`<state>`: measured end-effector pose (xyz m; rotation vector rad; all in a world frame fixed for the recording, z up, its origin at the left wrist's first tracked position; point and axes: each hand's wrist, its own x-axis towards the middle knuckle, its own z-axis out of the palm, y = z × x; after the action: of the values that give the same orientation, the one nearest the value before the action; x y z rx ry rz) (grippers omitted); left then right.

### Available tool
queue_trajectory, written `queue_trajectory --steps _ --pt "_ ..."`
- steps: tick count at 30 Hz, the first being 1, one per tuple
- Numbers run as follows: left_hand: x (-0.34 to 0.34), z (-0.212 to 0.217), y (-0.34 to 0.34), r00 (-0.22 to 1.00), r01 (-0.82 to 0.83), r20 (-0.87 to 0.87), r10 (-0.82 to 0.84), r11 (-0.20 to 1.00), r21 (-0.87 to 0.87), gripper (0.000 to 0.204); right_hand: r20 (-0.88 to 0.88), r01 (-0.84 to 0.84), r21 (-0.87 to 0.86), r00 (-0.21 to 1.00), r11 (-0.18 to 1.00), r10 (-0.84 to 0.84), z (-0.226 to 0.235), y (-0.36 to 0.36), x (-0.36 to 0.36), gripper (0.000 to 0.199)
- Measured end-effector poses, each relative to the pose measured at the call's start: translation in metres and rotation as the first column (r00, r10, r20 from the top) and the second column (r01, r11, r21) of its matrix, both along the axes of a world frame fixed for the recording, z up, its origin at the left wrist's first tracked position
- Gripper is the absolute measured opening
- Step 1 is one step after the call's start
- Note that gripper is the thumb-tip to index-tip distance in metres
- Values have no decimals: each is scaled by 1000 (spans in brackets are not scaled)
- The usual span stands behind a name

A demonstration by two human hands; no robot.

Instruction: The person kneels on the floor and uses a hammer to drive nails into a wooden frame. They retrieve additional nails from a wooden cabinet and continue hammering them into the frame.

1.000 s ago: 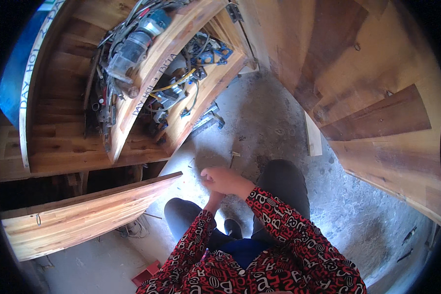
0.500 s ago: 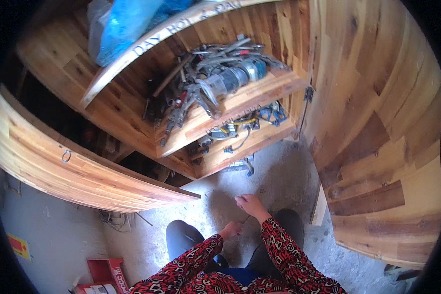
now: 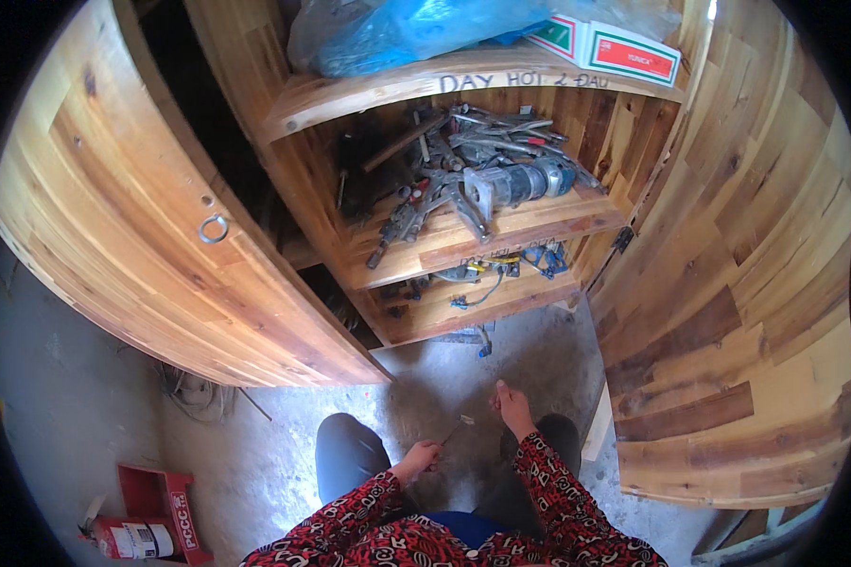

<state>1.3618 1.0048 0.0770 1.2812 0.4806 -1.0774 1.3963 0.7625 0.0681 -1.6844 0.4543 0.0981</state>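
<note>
My left hand (image 3: 418, 461) is closed around a thin, stick-like tool (image 3: 456, 431). Its far end, with a pale tip, points up and to the right above the floor; the exact kind is too small to make out. To its right, my right hand (image 3: 513, 409) is raised with the fingers curled together. Whatever it may hold is hidden. Both hands are over my knees, before a wooden cabinet. On its middle shelf (image 3: 529, 230) lies a heap of metal hand tools (image 3: 501, 132) with a grey-and-teal power tool (image 3: 520, 184).
The cabinet's left door (image 3: 161, 236) and right door (image 3: 728, 283) stand swung out on both sides. Cables (image 3: 473, 300) lie on the lower shelf. A blue plastic bag (image 3: 416, 33) and a box (image 3: 633, 57) fill the top. Lower left is a fire extinguisher (image 3: 137, 539).
My view has turned left, bringing the box and extinguisher into sight. My hands have moved apart, and the left one's thin tool now shows more plainly.
</note>
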Motion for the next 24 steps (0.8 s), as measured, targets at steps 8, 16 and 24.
queue_trajectory --steps 8,16,24 --pt "8 -1 16 960 157 229 -159 987 30 14 363 307 -88 896 948 -256 93 -14 20 32" --pt "22 -1 28 935 219 266 -235 972 88 28 673 516 -625 736 586 70 257 24 148 38" --pt "18 -2 33 938 204 286 -197 979 5 33 403 291 -897 848 331 345 281 75 198 41"
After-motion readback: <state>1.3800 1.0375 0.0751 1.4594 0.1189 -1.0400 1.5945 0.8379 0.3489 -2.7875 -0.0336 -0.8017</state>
